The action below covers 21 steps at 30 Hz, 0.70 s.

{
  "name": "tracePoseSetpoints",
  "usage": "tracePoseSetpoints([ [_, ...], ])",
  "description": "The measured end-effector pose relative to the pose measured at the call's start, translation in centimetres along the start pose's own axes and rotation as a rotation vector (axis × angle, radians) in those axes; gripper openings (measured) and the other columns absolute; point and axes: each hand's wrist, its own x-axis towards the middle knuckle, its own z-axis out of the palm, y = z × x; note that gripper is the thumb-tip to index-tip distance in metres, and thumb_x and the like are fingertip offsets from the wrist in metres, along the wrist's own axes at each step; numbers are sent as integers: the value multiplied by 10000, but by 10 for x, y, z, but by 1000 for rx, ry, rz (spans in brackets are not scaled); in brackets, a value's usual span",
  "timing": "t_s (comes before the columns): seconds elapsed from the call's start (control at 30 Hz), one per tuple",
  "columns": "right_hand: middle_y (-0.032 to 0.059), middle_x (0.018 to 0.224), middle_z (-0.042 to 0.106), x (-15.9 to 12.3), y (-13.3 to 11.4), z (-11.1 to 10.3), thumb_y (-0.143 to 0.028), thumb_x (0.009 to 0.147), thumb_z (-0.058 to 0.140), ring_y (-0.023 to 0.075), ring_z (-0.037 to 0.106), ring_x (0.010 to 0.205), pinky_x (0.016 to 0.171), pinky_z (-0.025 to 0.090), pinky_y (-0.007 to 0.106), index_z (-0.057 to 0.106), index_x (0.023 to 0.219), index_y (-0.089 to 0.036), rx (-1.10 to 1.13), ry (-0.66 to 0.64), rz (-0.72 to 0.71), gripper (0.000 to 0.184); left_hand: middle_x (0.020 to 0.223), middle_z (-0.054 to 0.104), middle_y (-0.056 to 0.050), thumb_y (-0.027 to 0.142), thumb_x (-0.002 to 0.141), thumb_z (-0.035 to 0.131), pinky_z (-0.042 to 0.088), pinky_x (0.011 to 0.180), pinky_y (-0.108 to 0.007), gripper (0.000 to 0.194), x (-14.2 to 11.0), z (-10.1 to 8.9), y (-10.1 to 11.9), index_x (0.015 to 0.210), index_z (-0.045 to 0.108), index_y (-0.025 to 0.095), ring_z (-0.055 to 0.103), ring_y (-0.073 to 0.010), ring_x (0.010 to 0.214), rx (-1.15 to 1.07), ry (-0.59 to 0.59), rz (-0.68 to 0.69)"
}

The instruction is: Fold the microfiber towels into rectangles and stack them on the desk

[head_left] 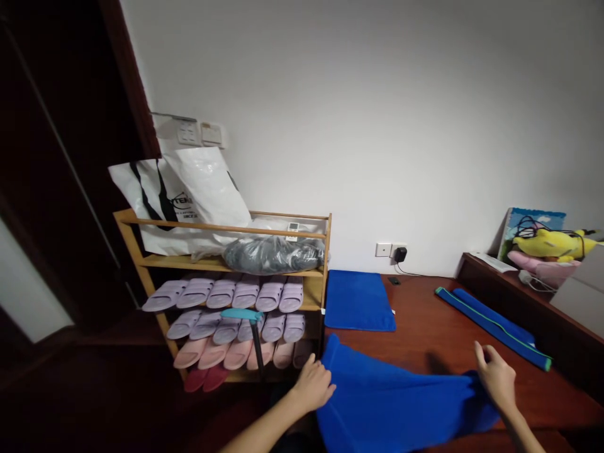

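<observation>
A blue cloth stretches between my two hands over the front of the reddish-brown wooden table. My left hand is closed on its left edge. Its right end is gripped by my right hand, with the fingers curled. The cloth sags a little in the middle, and its lower part runs out of view. Behind it, a folded blue cloth lies flat near the wall. To the right, a long, narrow folded blue cloth with green edging rests on the tabletop.
Left of the table stands a wooden shoe rack with rows of slippers and a white bag on top. A plugged-in black adapter is on the wall. A raised ledge at right holds a yellow plush toy.
</observation>
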Motion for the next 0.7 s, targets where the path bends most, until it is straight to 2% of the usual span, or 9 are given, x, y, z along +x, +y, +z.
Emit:
tracePoseSetpoints([
  [0.07, 34, 540, 555, -1, 7, 1, -547, 781, 402, 220, 539, 541, 564, 359, 308, 524, 691, -254, -16, 14, -15, 330, 940, 678, -169, 422, 805, 516, 134, 1057, -577, 314, -1, -1, -10, 775, 668, 149, 552, -358, 1069, -76, -47, -62],
  [0.13, 46, 578, 583, -6, 15, 5, -544, 776, 398, 228, 560, 559, 567, 365, 313, 522, 703, -254, -24, 17, -18, 324, 883, 686, -149, 517, 793, 512, 253, 1004, -583, 387, -3, -1, -21, 723, 657, 165, 591, -362, 999, -167, -124, -89],
  [0.23, 69, 604, 608, -18, 32, 18, -545, 768, 386, 251, 583, 573, 569, 376, 328, 510, 709, -258, -34, -48, 23, 319, 733, 681, -75, 616, 749, 524, 477, 772, -468, 443, -7, 3, -37, 699, 643, 192, 654, -301, 783, -353, -264, -153],
  [0.3, 86, 609, 619, -27, 44, 28, -556, 766, 376, 269, 591, 571, 571, 388, 344, 504, 707, -262, -46, -105, 79, 326, 718, 679, -38, 650, 721, 538, 507, 639, -390, 462, -9, 9, -43, 789, 648, 207, 654, -260, 706, -478, -305, -214],
  [0.4, 106, 638, 637, -30, 58, 37, -577, 759, 374, 295, 601, 578, 575, 405, 370, 512, 731, -269, -57, -139, 134, 339, 828, 700, -23, 688, 694, 543, 505, 609, -360, 529, -11, 20, -44, 960, 622, 238, 656, -243, 747, -649, -269, -296],
  [0.47, 109, 643, 640, -23, 60, 37, -585, 751, 383, 307, 608, 585, 575, 411, 381, 522, 759, -274, -49, -127, 127, 341, 880, 706, -27, 697, 664, 562, 506, 643, -371, 564, -10, 25, -43, 993, 610, 241, 658, -247, 793, -748, -218, -329],
  [0.6, 93, 635, 633, 2, 50, 24, -586, 742, 386, 312, 611, 576, 571, 415, 387, 520, 812, -286, -41, -94, 69, 335, 970, 703, -33, 647, 585, 636, 495, 772, -350, 592, 1, 23, -44, 997, 617, 222, 647, -241, 910, -906, -91, -336],
  [0.7, 78, 586, 599, 20, 43, 7, -600, 759, 354, 309, 598, 556, 568, 418, 392, 493, 784, -291, -97, -71, 72, 340, 905, 701, -23, 542, 620, 627, 494, 776, -316, 479, 13, 15, -52, 959, 605, 204, 649, -221, 881, -940, 13, -368],
])
